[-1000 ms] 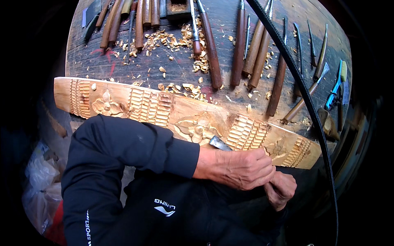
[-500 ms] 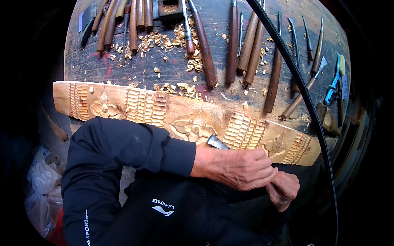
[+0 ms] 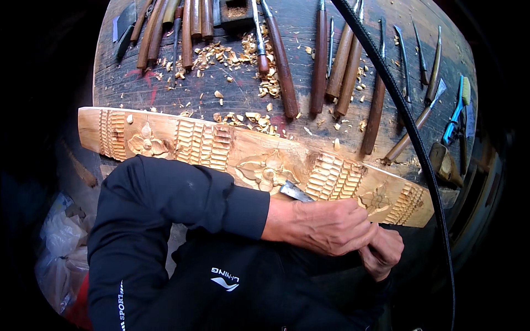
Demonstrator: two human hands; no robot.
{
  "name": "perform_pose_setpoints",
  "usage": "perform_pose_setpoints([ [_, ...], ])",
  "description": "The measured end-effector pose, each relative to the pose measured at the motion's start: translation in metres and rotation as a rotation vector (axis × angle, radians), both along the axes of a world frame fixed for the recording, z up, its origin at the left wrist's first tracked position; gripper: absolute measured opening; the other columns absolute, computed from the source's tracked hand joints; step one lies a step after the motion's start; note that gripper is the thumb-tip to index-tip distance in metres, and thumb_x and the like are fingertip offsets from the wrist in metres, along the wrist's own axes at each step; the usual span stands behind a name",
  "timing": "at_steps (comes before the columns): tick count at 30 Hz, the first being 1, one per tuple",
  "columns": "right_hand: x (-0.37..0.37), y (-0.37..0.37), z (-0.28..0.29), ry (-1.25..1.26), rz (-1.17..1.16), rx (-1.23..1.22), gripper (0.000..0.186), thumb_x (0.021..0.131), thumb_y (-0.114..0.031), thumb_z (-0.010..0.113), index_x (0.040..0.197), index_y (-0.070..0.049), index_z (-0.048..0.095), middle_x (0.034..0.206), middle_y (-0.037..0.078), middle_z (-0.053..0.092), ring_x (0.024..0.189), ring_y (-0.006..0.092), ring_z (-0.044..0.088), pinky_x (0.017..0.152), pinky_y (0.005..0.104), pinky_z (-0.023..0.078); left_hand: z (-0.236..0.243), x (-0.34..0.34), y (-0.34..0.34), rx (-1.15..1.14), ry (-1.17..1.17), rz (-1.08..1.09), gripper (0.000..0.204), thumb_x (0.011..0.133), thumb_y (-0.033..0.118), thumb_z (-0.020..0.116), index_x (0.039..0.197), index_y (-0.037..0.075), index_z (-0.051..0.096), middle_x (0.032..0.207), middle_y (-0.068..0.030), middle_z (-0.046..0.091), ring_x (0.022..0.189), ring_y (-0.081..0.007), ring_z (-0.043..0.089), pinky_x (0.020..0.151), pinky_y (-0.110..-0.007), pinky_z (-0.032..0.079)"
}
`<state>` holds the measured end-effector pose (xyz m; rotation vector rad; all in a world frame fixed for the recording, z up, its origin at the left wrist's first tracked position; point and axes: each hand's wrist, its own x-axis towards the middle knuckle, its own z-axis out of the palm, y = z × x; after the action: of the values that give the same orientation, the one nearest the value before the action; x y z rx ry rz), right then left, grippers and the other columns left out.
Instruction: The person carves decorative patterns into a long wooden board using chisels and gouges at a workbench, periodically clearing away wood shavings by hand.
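One board (image 3: 287, 149), bearing three carved flowers (image 3: 269, 172) and four ridged bands (image 3: 202, 144), the tabletop (image 3: 130, 91) beyond it. At its near edge: left grip (image 3: 326, 227), grasping one chisel (image 3: 295, 192); right grip (image 3: 382, 252), clenched, contents indiscernible.

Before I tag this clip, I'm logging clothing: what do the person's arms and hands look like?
The left hand and right hand are bare and ungloved. The left sleeve is long and black, with a plain cuff and white lettering along its upper part. The right sleeve is dark too, and mostly hidden.
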<state>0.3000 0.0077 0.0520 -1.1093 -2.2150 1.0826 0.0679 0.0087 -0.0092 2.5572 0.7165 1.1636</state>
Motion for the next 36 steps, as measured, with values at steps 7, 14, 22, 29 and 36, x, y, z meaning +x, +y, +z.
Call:
perform_pose_setpoints([
  [7,0.002,-0.001,-0.001,-0.003,-0.018,0.0,0.018,0.074,-0.001,0.088,0.078,0.001,0.071,0.064,0.009,0.058,0.052,0.0262,0.059,0.052,0.033,0.041,-0.003,0.001,-0.001,-0.004,-0.022,0.026,0.037,0.091,0.02,0.065,0.114,-0.009,0.069,0.085,-0.0032,0.06,0.077,-0.0176,0.059,0.067,-0.032,0.045],
  [14,0.001,0.002,-0.003,-0.02,0.016,0.014,0.018,0.072,0.0,0.089,0.079,0.0,0.072,0.064,0.008,0.059,0.052,0.0258,0.059,0.052,0.0338,0.04,0.001,-0.001,-0.002,-0.024,-0.009,0.041,0.035,0.091,0.02,0.064,0.111,-0.008,0.07,0.083,-0.0038,0.059,0.076,-0.0178,0.059,0.066,-0.032,0.043],
  [22,-0.015,0.013,-0.002,-0.03,0.062,0.058,0.017,0.073,0.001,0.088,0.079,0.0,0.072,0.064,0.008,0.057,0.052,0.0249,0.059,0.053,0.0337,0.041,0.005,-0.012,-0.002,-0.084,0.018,0.07,0.036,0.09,0.02,0.064,0.11,-0.009,0.071,0.081,-0.0035,0.059,0.073,-0.0173,0.059,0.064,-0.032,0.042],
  [29,-0.007,0.003,0.01,-0.054,0.023,0.005,0.016,0.076,0.003,0.087,0.079,0.001,0.072,0.063,0.007,0.055,0.05,0.0239,0.055,0.052,0.0321,0.039,-0.003,-0.005,-0.003,0.037,-0.135,0.053,0.041,0.085,0.017,0.067,0.113,-0.012,0.071,0.085,-0.0041,0.061,0.074,-0.0174,0.059,0.064,-0.034,0.043],
  [36,-0.001,0.004,0.022,-0.112,0.027,-0.044,0.016,0.075,0.006,0.086,0.085,0.001,0.074,0.068,0.009,0.061,0.054,0.0247,0.06,0.054,0.033,0.043,-0.003,0.0,-0.002,0.031,-0.174,0.033,0.044,0.085,0.017,0.068,0.117,-0.014,0.07,0.084,-0.0042,0.059,0.073,-0.0175,0.058,0.063,-0.034,0.043],
])
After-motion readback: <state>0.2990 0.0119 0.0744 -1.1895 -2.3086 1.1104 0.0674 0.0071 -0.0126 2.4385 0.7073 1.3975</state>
